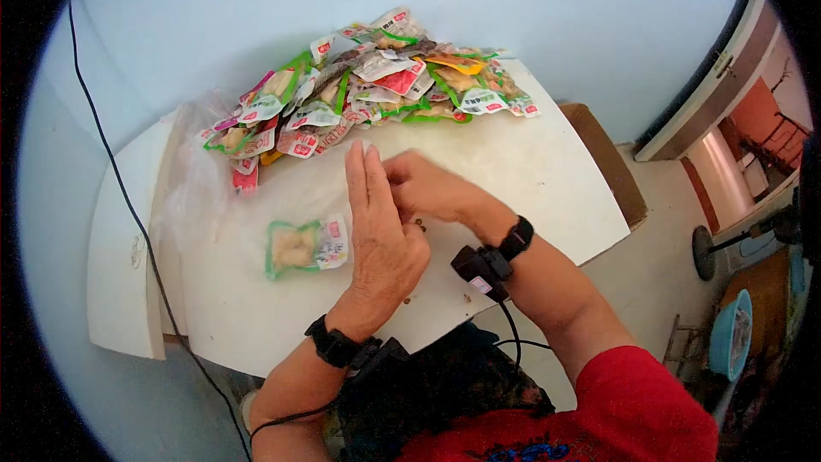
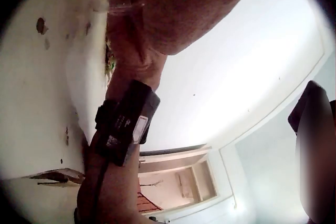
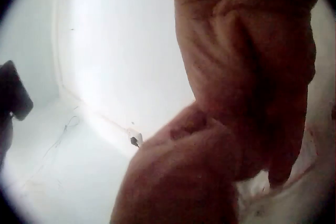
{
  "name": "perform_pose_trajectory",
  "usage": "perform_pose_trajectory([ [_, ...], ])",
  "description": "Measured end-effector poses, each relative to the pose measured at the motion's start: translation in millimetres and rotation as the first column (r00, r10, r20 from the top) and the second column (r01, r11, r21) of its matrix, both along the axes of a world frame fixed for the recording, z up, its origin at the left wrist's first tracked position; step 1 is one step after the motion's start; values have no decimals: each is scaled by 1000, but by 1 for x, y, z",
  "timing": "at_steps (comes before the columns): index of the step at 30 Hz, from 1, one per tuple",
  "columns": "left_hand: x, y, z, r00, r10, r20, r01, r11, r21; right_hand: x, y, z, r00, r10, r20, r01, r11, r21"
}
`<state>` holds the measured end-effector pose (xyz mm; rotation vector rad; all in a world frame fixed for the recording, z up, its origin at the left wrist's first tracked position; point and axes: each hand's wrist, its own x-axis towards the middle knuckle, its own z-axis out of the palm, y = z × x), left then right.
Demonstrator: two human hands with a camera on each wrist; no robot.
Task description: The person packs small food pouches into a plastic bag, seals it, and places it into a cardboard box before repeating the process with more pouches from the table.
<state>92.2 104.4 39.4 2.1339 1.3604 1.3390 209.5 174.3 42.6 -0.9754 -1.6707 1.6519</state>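
Observation:
My left hand [image 1: 376, 222] is raised over the table, with two fingers straight and side by side. Against its far side is my right hand [image 1: 432, 188], fingers bent, tips hidden behind the left hand. A pale, crinkled, see-through film [image 3: 254, 184] shows by the fingers in the right wrist view; I cannot tell whether the right hand pinches it. Left of my left hand, a green-edged clear food packet [image 1: 295, 248] with pale pieces lies flat on the white table [image 1: 530, 197].
A large heap of colourful food packets [image 1: 376, 85] covers the back of the table by the wall. A clear plastic bag [image 1: 197, 180] droops at the left. A black cable [image 1: 120, 162] crosses the left side. Beyond the right edge stands a cardboard box [image 1: 603, 158].

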Motion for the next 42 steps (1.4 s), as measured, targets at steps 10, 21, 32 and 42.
perform_pose_trajectory([
  [10,-2,-2,1,998,-23,-65,23,1000,6,97,59,-23,48,-998,-37,429,-13,903],
  [21,-4,0,0,999,-14,-51,14,1000,-2,100,56,-13,412,-899,-149,911,408,57],
  [32,-5,4,-6,1000,11,-12,-11,1000,-9,112,25,26,643,-711,-285,756,531,382],
  [42,-6,6,-8,999,19,47,-20,1000,13,90,4,43,923,-346,-169,356,934,35],
])
